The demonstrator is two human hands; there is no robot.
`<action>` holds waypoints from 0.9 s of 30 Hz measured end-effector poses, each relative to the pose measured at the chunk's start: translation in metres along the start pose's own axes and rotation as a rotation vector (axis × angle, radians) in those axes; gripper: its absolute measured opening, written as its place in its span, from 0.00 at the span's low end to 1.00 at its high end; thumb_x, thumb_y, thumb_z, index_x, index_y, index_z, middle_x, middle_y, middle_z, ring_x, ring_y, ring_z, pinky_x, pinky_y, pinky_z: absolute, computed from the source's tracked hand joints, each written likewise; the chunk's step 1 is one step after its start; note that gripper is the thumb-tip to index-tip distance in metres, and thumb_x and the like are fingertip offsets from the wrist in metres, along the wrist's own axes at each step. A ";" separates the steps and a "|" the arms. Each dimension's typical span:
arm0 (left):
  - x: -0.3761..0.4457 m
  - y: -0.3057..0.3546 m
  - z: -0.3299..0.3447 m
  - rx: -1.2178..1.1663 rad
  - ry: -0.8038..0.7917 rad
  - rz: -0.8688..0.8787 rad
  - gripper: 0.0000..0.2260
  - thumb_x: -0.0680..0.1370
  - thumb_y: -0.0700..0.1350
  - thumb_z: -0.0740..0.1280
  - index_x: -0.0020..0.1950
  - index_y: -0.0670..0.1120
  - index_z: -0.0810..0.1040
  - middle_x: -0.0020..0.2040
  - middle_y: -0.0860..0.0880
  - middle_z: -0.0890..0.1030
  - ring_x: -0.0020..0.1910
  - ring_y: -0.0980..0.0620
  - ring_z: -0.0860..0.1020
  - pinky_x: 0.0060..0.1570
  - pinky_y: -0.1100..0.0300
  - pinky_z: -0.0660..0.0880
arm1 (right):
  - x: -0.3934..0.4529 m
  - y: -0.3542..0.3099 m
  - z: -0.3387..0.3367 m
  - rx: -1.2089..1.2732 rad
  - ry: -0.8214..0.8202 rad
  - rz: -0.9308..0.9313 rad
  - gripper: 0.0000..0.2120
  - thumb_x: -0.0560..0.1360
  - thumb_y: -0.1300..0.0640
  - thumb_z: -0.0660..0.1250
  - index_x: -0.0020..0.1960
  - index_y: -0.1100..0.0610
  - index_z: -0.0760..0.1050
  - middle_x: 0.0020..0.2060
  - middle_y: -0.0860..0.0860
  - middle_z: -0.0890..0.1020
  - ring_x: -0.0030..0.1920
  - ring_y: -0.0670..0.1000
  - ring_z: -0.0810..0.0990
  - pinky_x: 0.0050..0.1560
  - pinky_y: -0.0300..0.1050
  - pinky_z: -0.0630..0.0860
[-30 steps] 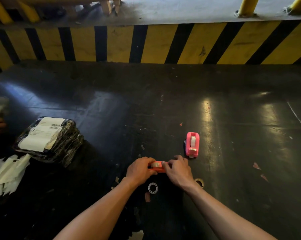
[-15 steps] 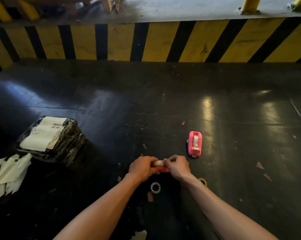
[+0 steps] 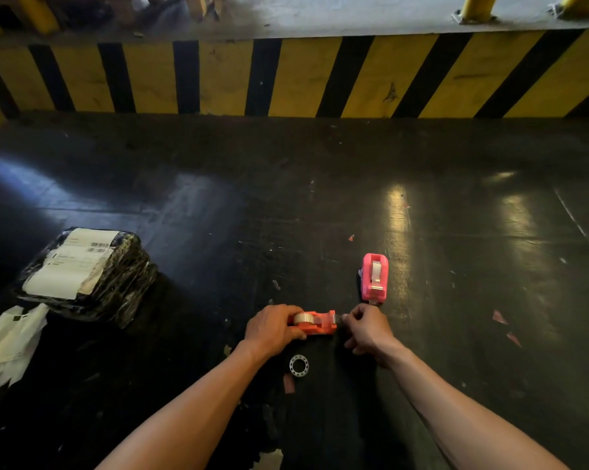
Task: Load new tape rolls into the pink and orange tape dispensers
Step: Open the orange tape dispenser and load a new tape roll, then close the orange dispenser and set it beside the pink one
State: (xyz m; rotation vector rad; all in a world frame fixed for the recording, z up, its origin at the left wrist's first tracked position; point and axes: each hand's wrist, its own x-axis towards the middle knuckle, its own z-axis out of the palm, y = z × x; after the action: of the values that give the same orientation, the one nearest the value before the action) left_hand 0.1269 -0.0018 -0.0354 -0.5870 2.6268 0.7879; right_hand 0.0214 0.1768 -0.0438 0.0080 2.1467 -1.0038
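Note:
The orange tape dispenser (image 3: 316,323) lies on the dark floor with a clear tape roll (image 3: 303,318) seated in it. My left hand (image 3: 272,329) grips its left end. My right hand (image 3: 366,329) is at its right, cutter end, fingers pinched on what looks like the tape's free end. The pink tape dispenser (image 3: 374,278) stands alone just beyond my right hand, a roll inside it. A white empty tape core (image 3: 298,365) lies on the floor below the orange dispenser.
A black wrapped parcel with a white label (image 3: 86,273) sits at the left, with torn white paper (image 3: 8,337) beside it. A yellow-and-black striped curb (image 3: 293,76) bounds the far side. Small scraps (image 3: 499,317) dot the floor at right.
My hands have drawn apart, uncovering the orange dispenser and its roll. The right hand has shifted right, to the cutter end. The pink dispenser has not moved.

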 end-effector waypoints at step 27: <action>0.001 -0.007 0.013 -0.060 0.071 0.004 0.25 0.76 0.51 0.73 0.73 0.55 0.73 0.68 0.51 0.79 0.68 0.49 0.75 0.67 0.48 0.73 | -0.037 0.003 0.058 0.355 -0.074 0.117 0.26 0.79 0.68 0.58 0.74 0.50 0.66 0.46 0.55 0.81 0.37 0.50 0.79 0.29 0.40 0.73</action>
State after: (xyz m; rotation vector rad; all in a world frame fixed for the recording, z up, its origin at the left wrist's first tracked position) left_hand 0.1316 -0.0003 -0.0490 -0.6380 2.6773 0.8654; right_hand 0.0851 0.1515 -0.0457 0.2604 1.8544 -1.2809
